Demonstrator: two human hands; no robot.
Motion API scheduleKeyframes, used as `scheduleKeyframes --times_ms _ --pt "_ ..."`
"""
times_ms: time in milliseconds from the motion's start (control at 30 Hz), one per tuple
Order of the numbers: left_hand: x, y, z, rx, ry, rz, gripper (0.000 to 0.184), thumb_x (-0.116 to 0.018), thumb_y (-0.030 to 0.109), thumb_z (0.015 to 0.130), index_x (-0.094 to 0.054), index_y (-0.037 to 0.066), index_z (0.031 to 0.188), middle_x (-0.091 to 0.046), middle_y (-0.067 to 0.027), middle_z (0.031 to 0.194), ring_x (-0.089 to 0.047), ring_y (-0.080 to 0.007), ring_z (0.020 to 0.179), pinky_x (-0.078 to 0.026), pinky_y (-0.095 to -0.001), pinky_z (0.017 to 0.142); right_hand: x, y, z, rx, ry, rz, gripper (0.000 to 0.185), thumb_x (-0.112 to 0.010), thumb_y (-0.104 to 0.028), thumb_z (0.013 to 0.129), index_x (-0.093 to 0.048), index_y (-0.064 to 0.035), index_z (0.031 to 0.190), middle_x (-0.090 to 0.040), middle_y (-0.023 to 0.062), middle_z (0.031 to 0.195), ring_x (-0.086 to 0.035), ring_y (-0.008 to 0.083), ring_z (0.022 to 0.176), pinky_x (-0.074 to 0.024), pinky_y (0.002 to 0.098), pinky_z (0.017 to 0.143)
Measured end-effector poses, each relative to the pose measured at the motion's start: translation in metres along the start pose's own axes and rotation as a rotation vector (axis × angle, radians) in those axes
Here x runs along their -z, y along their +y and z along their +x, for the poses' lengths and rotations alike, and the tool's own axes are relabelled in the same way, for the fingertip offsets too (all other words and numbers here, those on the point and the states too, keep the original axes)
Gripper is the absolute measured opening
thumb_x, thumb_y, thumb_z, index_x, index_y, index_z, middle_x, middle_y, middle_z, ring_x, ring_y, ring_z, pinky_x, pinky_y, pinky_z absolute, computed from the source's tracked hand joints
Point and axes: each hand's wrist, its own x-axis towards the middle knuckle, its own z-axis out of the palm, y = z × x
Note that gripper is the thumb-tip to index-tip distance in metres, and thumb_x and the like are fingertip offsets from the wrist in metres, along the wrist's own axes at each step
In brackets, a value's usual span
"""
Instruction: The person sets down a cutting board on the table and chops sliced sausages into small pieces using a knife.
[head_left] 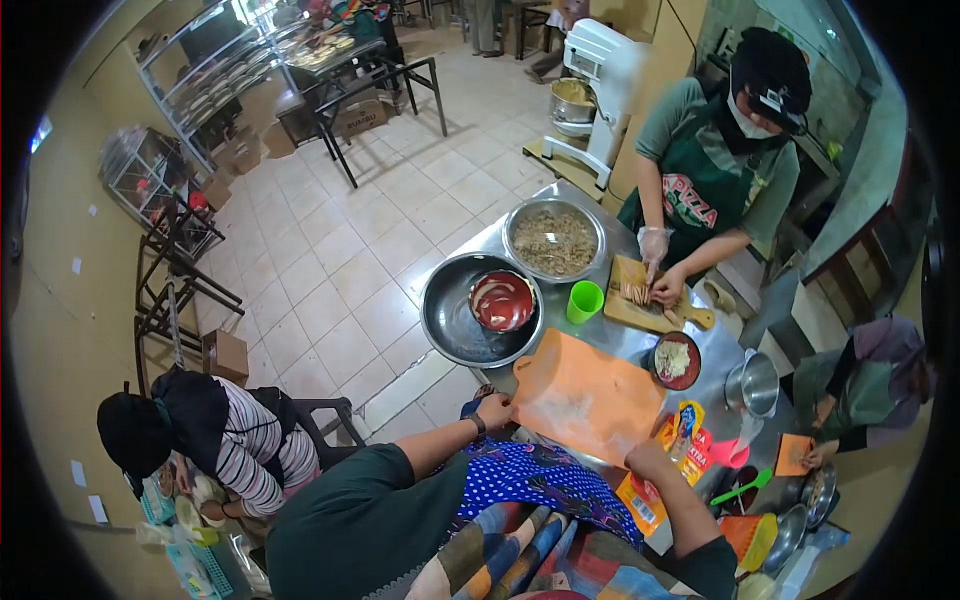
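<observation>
Orange board (590,385) lies flat on the steel table (622,342) directly before the person, and everything else can be placed by it. Beyond its left edge sits a wide dark bowl (447,325) with a smaller bowl of red sauce (502,302) inside, probably nested there to save table space; past them the table ends and tiled floor begins. At the board's near left corner is the left hand (494,411), fingers bent by the edge, though whether they clamp it or merely rest there I cannot tell. Beyond the far edge stand a metal bowl of minced filling (553,240) and a green cup (585,301), seemingly kept within reach yet off the working face. Between the hands, the board's dusted middle gives open room. Near its right corner, the right hand (652,462) is curled and blurred; I cannot tell whether its fingers close on anything. Room is tighter to the board's right: a small bowl with pale topping (676,361) is just beside the edge, and bright packets (690,440) crowd the near corner. Farther right lies a green spatula (743,487).
</observation>
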Motion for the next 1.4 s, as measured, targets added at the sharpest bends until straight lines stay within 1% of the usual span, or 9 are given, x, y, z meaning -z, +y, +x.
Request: scheduleKeyframes --times_ms 200,367,467,667,800,900,1033,1200,1400 --pt "-0.003 -0.018 0.013 -0.169 0.048 0.240 0.031 -0.066 0.027 0.084 -0.069 0.002 0.101 -0.070 -0.0133 0.079 -0.068 -0.0270 0.067 -0.053 -0.0372 0.063 -0.068 0.000 -0.008 -0.136 -0.194 -0.074 0.020 -0.061 -0.018 0.080 -0.075 -0.0090 0.090 -0.072 0.0132 0.091 -0.070 0.0310 0.086 -0.0539 0.0453 0.068" --pt "0.008 -0.002 -0.014 -0.292 0.282 0.294 0.041 -0.071 0.032 0.078 -0.063 0.004 0.107 -0.066 -0.0163 0.099 -0.064 -0.0304 0.097 -0.051 -0.0414 0.081 -0.029 -0.028 -0.005 -0.286 0.275 0.172 0.021 -0.059 -0.012 0.077 -0.072 -0.0089 0.093 -0.068 0.0120 0.108 -0.064 0.0292 0.103 -0.0523 0.0416 0.081" --pt "0.022 0.002 -0.019 -0.470 0.112 0.368 0.040 -0.074 0.030 0.077 -0.064 0.004 0.105 -0.067 -0.0146 0.089 -0.065 -0.0307 0.087 -0.051 -0.0393 0.075 -0.043 -0.036 0.023 -0.335 0.519 0.408 0.029 -0.062 -0.014 0.073 -0.069 -0.0081 0.101 -0.062 0.0114 0.119 -0.056 0.0291 0.115 -0.0496 0.0410 0.087" --pt "0.065 0.012 -0.038 -0.337 -0.312 0.707 0.037 -0.073 0.028 0.079 -0.065 0.007 0.109 -0.067 -0.0147 0.100 -0.064 -0.0311 0.093 -0.051 -0.0394 0.083 -0.043 -0.058 0.050 -0.414 0.896 0.402 0.039 -0.061 -0.024 0.086 -0.059 -0.0079 0.121 -0.047 0.0152 0.139 -0.043 0.0342 0.129 -0.0373 0.0457 0.105" --pt "0.053 -0.036 0.005 -0.177 -0.006 0.305 0.047 -0.064 0.041 0.086 -0.061 0.003 0.114 -0.065 -0.0174 0.106 -0.063 -0.0305 0.098 -0.050 -0.0432 0.084 -0.053 -0.054 0.064 -0.525 0.955 0.497 0.039 -0.057 -0.028 0.090 -0.057 -0.0088 0.123 -0.044 0.0155 0.143 -0.040 0.0355 0.131 -0.0320 0.0478 0.110" --pt "0.037 -0.064 0.050 0.605 0.182 -0.713 0.056 -0.052 0.046 0.096 -0.041 0.009 0.137 -0.050 -0.0146 0.133 -0.052 -0.0315 0.117 -0.047 -0.0510 0.086 -0.056 -0.054 0.068 -0.553 1.003 0.407 0.041 -0.062 -0.027 0.087 -0.058 -0.0092 0.123 -0.046 0.0160 0.141 -0.041 0.0353 0.130 -0.0317 0.0482 0.109" --pt "0.014 -0.030 0.082 0.708 0.355 -1.018 0.046 -0.050 0.041 0.098 -0.049 0.008 0.130 -0.056 -0.0117 0.129 -0.056 -0.0303 0.115 -0.048 -0.0496 0.089 -0.059 -0.052 0.066 -0.567 0.965 0.447 0.042 -0.059 -0.029 0.089 -0.055 -0.0105 0.126 -0.043 0.0145 0.144 -0.037 0.0340 0.134 -0.0276 0.0492 0.112" --pt "-0.020 0.007 0.118 0.712 0.694 -0.494 0.046 -0.049 0.041 0.098 -0.051 0.008 0.129 -0.059 -0.0106 0.128 -0.058 -0.0275 0.114 -0.048 -0.0446 0.090 -0.057 -0.049 0.067 -0.577 0.870 0.516 0.043 -0.055 -0.032 0.091 -0.054 -0.0118 0.129 -0.040 0.0132 0.147 -0.034 0.0323 0.137 -0.0244 0.0487 0.114" --pt "-0.033 0.002 0.129 0.806 0.704 0.102 0.046 -0.049 0.041 0.098 -0.054 0.007 0.128 -0.061 -0.0093 0.126 -0.061 -0.0242 0.113 -0.049 -0.0387 0.090 -0.057 -0.044 0.068 -0.562 0.792 0.546 0.048 -0.056 -0.038 0.091 -0.051 -0.0139 0.132 -0.036 0.0121 0.150 -0.030 0.0322 0.139 -0.0210 0.0489 0.115"
